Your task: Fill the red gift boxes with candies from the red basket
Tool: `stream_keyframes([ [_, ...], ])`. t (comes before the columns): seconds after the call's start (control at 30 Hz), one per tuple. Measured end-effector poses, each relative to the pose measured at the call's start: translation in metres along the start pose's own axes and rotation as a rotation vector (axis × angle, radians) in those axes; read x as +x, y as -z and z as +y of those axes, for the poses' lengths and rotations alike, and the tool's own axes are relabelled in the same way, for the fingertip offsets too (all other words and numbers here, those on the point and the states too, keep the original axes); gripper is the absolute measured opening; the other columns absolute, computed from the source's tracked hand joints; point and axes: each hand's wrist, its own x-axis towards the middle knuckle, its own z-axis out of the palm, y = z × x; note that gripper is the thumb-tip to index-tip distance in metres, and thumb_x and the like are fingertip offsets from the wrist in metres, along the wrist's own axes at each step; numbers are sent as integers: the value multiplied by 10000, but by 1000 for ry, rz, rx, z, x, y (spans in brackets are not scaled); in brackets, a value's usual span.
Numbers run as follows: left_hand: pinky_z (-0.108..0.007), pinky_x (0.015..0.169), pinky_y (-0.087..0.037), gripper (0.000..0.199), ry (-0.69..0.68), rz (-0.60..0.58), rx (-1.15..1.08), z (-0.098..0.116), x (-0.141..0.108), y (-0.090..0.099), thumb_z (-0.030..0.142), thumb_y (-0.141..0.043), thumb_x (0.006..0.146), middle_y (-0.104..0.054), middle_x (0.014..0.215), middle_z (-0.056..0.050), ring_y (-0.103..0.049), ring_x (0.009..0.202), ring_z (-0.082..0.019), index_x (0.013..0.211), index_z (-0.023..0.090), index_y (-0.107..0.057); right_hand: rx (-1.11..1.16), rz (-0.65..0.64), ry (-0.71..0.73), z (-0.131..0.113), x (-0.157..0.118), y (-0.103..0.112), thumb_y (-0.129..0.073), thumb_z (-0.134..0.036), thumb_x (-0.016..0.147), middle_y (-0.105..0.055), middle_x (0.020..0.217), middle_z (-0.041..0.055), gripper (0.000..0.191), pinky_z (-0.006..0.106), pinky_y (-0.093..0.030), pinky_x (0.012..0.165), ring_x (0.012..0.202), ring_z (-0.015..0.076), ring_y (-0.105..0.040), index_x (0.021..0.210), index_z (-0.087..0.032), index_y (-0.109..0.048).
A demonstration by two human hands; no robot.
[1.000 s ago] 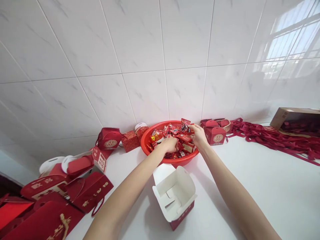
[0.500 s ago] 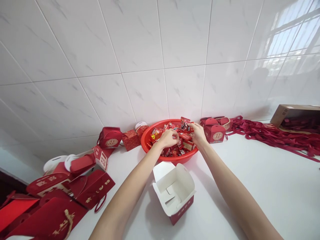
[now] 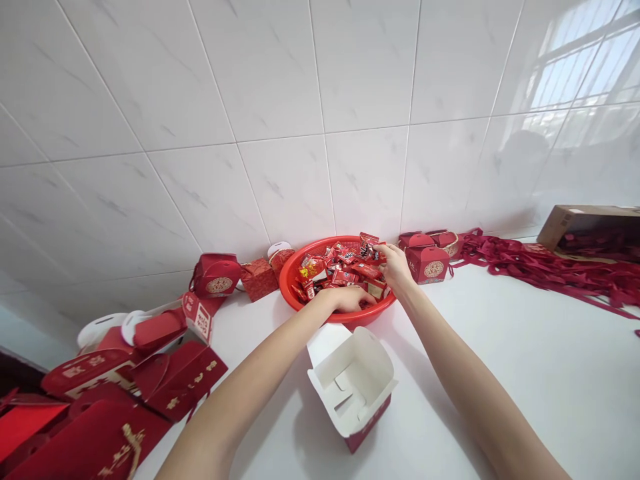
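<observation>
I judge this early: the open box on the counter shows nothing inside, packets fill the red basket, my right hand pinches one packet, and my left hand's grip I cannot tell.

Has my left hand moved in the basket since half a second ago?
Yes. Against the basket, your left hand has moved to the right and nearer to you, toward the near rim.
</observation>
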Motion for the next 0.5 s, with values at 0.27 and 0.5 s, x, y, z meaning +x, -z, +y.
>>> stream_keyframes([
  [0.27,-235,586,-447,193,198,76,-54,1,-3,6,90,-648,629,-721,788,-15,-644,706,-179,790,181,-705,11,-2,0,-2,-1,0,-715,-220,518,-618,587,-64,169,226,-434,457,565,134,-570,625,-224,-583],
  [0.5,-297,834,-536,253,238,730,-460,-33,-10,21,122,-688,692,-764,956,-62,-699,895,-215,934,156,-751,-13,-25,15,0,2,1,-713,-234,532,-627,605,-58,164,228,-447,474,591,138,-591,635,-227,-586],
])
